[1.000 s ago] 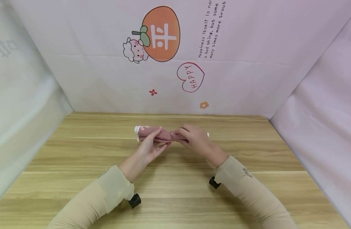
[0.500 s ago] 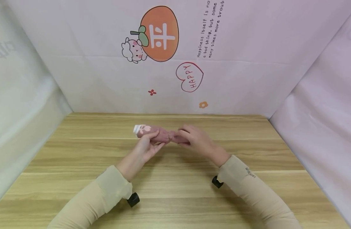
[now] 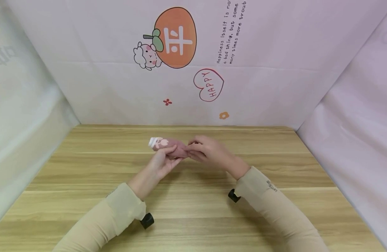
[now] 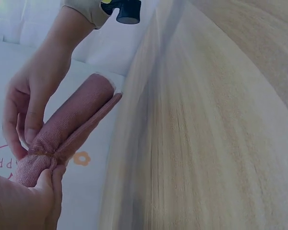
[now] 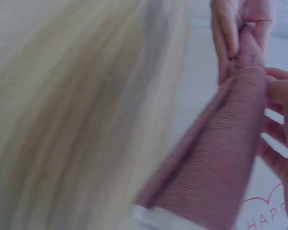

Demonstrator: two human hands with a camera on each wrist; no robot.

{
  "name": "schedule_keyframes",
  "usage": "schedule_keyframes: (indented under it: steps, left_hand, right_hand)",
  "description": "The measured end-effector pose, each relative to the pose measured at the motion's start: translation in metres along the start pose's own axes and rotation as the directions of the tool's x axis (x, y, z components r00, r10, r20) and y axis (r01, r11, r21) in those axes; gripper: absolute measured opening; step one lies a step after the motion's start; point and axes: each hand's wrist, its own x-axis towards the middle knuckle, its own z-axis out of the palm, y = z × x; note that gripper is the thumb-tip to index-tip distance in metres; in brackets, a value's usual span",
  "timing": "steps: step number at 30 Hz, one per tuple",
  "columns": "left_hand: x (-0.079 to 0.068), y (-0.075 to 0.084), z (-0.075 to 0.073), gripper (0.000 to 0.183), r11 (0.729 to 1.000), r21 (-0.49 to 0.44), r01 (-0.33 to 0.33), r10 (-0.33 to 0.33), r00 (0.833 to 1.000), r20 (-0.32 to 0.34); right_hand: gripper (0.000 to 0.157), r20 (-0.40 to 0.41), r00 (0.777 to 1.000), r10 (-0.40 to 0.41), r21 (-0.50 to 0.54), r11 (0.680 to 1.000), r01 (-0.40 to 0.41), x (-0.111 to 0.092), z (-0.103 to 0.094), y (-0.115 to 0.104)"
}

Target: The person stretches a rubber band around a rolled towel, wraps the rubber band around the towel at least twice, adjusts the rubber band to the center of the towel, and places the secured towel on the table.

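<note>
A rolled mauve towel (image 3: pixel 161 142) with white edging and a pale flower print is held above the table by both hands. A thin brownish band (image 4: pixel 44 154) cinches its middle, and the cloth flares out on either side. My left hand (image 3: pixel 157 164) grips the roll left of the band, thumb along the near side and fingers beneath. My right hand (image 3: pixel 212 150) is at the cinched part, its thumb and fingers curved and pinching there. In the right wrist view the towel's free end (image 5: pixel 216 148) hangs toward the camera, the right fingers beside the cloth.
A wood-grain table (image 3: pixel 193 217) lies under both arms. White printed cloth (image 3: pixel 117 87) rises behind it, with more white cloth at each side. Small black wrist cameras (image 3: pixel 147 220) sit below the beige cuffs.
The towel has turned so its flower print faces the head camera more. My right hand has shifted left along the roll onto the cinched middle; the left keeps its grip.
</note>
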Motion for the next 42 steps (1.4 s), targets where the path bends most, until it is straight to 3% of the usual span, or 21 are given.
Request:
schedule_keyframes:
  steps: [10, 13, 19, 24, 27, 34, 42]
  left_hand:
    - [0.001, 0.001, -0.002, 0.046, 1.0, 0.009, 0.023, -0.023, 1.0, -0.012]
    - [0.001, 0.001, -0.002, 0.041, 0.999, 0.029, 0.023, -0.022, 0.999, -0.03]
    - [0.001, 0.0, 0.0, 0.043, 0.997, 0.072, 0.027, -0.025, 0.999, -0.031]
    - [0.001, -0.003, 0.0, 0.04, 0.995, 0.095, 0.036, -0.034, 0.999, -0.023]
    - [-0.001, -0.004, 0.002, 0.039, 0.994, 0.105, 0.027, -0.024, 0.999, -0.03]
    - [-0.005, -0.004, 0.005, 0.049, 0.994, 0.113, 0.005, 0.0, 0.999, -0.05]
    - [-0.008, 0.004, 0.002, 0.051, 0.991, 0.134, -0.01, 0.018, 0.998, -0.056]
  right_hand:
    - [0.015, 0.146, 0.988, 0.056, 0.068, 0.995, -0.066, 0.006, -0.012, 0.003]
    - [0.012, 0.203, 0.974, 0.099, 0.085, 0.989, -0.118, 0.008, -0.014, 0.002]
    - [0.006, 0.378, 0.907, 0.185, 0.135, 0.958, -0.251, 0.014, -0.024, 0.0]
    - [0.014, 0.495, 0.844, 0.206, 0.14, 0.94, -0.311, 0.019, -0.029, -0.001]
    - [0.016, 0.52, 0.826, 0.215, 0.145, 0.931, -0.334, 0.02, -0.031, -0.002]
    - [0.016, 0.528, 0.817, 0.232, 0.184, 0.908, -0.377, 0.017, -0.035, -0.005]
    - [0.016, 0.556, 0.786, 0.272, 0.171, 0.887, -0.428, 0.009, -0.039, -0.008]
